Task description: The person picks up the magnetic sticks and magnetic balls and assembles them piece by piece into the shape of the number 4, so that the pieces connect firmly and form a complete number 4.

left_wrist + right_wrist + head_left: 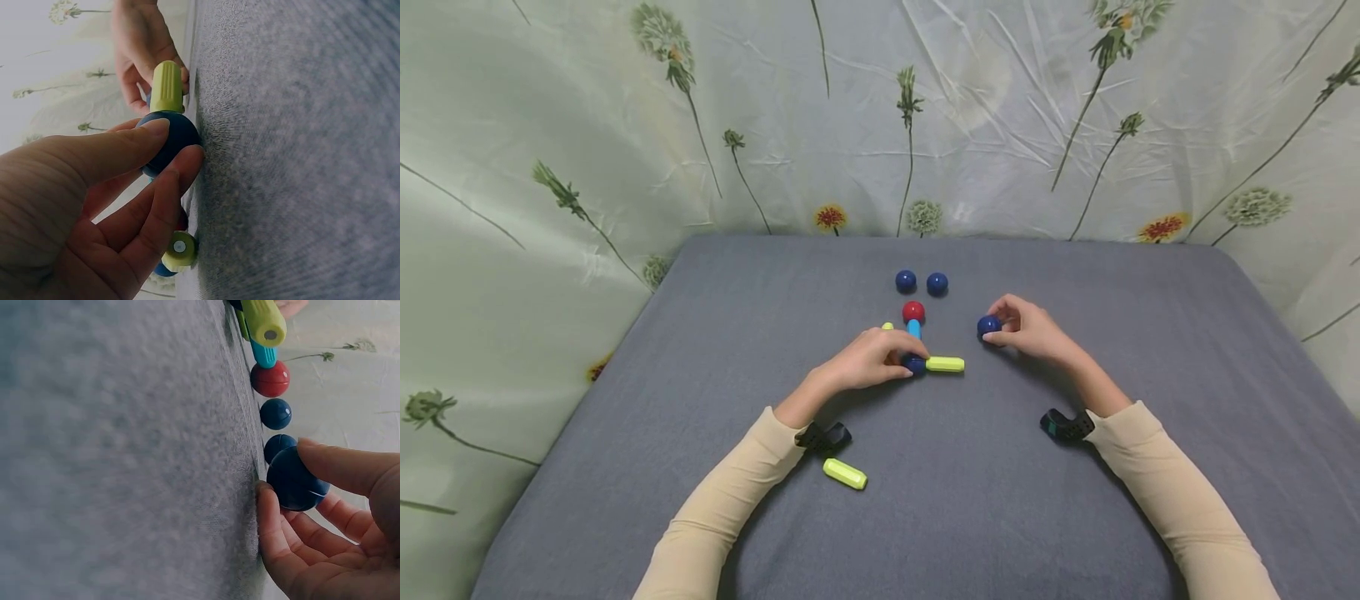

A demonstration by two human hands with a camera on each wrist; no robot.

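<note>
My left hand (874,360) pinches a dark blue ball (178,139) between thumb and fingers. A yellow-green ridged rod (947,364) sticks out of that ball to the right. Beyond the ball, a light blue rod (913,328) runs to a red ball (913,312). Another yellow-green rod (887,326) shows only its tip behind the left hand; what it joins is hidden. To the right, my right hand (1032,331) holds a separate dark blue ball (294,479) by thumb and fingertips, close to the cloth and apart from the rods.
Two more dark blue balls, one on the left (906,281) and one on the right (937,284), lie behind the red ball. A loose yellow-green rod (845,473) lies near my left wrist. Grey cloth (970,500) covers the table; a flowered curtain (850,117) hangs behind it.
</note>
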